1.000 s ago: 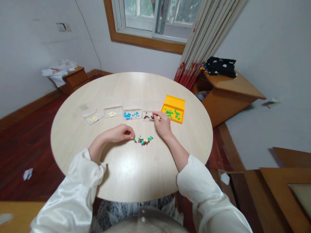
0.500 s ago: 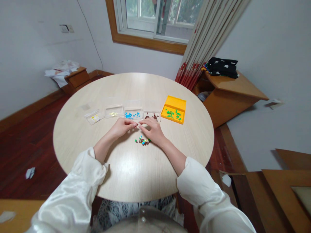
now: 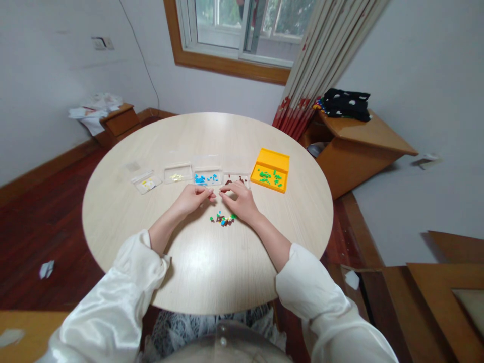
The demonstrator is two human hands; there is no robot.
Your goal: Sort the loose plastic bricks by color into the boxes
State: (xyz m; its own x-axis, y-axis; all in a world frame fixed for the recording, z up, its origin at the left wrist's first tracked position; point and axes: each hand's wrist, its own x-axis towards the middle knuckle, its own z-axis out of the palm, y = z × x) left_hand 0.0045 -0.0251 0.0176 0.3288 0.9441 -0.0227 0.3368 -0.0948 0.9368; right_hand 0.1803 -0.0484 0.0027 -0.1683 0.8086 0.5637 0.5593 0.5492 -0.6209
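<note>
My left hand [image 3: 196, 197] hovers over the table with thumb and fingers pressed together; whatever they pinch is too small to make out. Just to its right, my right hand [image 3: 240, 200] has thumb and forefinger brought close at the tips, and I cannot make out what is between them. A small gap separates the two hands. Below them lies a little pile of mixed toy bricks [image 3: 226, 220] in brown, green, blue and yellow. Behind my right hand is a clear box of brown bricks [image 3: 229, 182], partly covered by the fingers.
Along the far side stand a clear box of blue bricks [image 3: 207, 171], one with pale yellow pieces [image 3: 177, 178], and a clear bag with yellow pieces [image 3: 146, 184]. A yellow box [image 3: 273, 160] with its lid raised holds green bricks. All rest on a round table [image 3: 181, 282].
My hands, close together before, have drawn slightly apart. The right one has shifted a little to the right, showing more of the brick pile. The boxes stay put.
</note>
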